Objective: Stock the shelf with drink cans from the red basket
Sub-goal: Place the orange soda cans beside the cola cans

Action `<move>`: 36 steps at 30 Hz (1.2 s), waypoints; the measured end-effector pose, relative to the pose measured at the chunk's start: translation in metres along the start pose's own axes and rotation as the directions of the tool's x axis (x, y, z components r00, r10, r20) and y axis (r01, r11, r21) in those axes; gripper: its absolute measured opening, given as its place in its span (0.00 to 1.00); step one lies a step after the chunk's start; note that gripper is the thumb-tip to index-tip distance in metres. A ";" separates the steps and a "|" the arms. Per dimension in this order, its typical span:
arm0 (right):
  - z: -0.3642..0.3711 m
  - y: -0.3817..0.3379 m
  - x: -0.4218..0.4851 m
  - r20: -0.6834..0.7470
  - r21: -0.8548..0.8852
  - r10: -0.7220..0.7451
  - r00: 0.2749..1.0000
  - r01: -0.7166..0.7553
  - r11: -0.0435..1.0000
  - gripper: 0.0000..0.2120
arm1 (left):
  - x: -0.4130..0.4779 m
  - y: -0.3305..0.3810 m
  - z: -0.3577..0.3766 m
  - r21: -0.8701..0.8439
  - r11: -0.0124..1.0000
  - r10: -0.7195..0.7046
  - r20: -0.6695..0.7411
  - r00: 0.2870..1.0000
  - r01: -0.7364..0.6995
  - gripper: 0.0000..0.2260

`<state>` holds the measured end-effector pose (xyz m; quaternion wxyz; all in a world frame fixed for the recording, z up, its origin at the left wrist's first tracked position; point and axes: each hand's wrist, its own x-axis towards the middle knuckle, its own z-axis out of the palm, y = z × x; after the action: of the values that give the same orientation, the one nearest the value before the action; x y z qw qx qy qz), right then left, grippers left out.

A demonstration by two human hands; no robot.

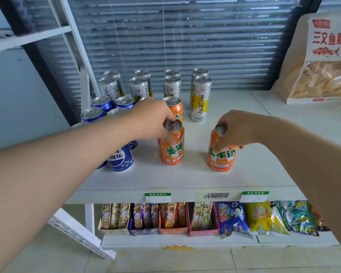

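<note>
Standing upright on white shelf (244,174), two orange cans w/ a hand on each. Landmark = left orange can (171,144). Left hand (152,121) sits over its top, fingers curled round the rim and upper body — palm hides part of the lid. Right orange can (221,152) stands apart to the right of it, nearer the shelf's front edge; right hand (242,129) wraps its upper half, fingers closed round the body, thumb side near the lid.

Around: third orange can (174,108) just behind the landmark. Blue cola cans (120,158) crowd its left — at least 5 seen, forearm covers some, count unsure. Tall silver-yellow tea cans (200,99) behind, 4 columns of 2 = 8. Big snack bag (321,62) far right, leaning at back. Price tags (158,197) on shelf lip, 2 green, plus one barcode label. Lower shelf below: 4 snack boxes (173,217), several loose packets to their right.

Red basket out of view.
</note>
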<state>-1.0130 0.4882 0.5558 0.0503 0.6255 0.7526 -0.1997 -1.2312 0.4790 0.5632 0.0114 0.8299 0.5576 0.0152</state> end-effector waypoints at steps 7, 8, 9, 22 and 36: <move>-0.001 -0.004 -0.001 -0.015 0.006 0.022 1.000 -0.022 1.000 0.27 | -0.014 -0.027 -0.014 0.167 0.986 -0.046 0.112 0.993 0.027 0.18; 0.000 -0.005 0.000 -0.021 0.010 0.016 1.000 -0.016 1.000 0.28 | -0.014 -0.031 -0.014 0.187 0.982 -0.050 0.110 0.993 0.029 0.18; 0.001 -0.007 0.001 -0.026 0.011 0.009 1.000 -0.009 1.000 0.28 | -0.013 -0.035 -0.014 0.211 0.977 -0.048 0.101 0.994 0.026 0.18; 0.005 -0.050 0.017 -0.012 -0.012 -0.078 0.997 0.078 0.997 0.22 | 0.002 -0.052 -0.005 0.256 0.967 -0.037 0.074 0.997 0.017 0.16; 0.007 -0.067 0.024 -0.011 -0.009 -0.103 0.995 0.103 0.995 0.20 | 0.015 -0.065 0.004 0.254 0.967 0.014 0.008 1.000 -0.016 0.12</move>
<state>-1.0837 0.4989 0.5569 0.0385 0.5868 0.7848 -0.1953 -1.2852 0.5172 0.5567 -0.0935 0.8288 0.5486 -0.0586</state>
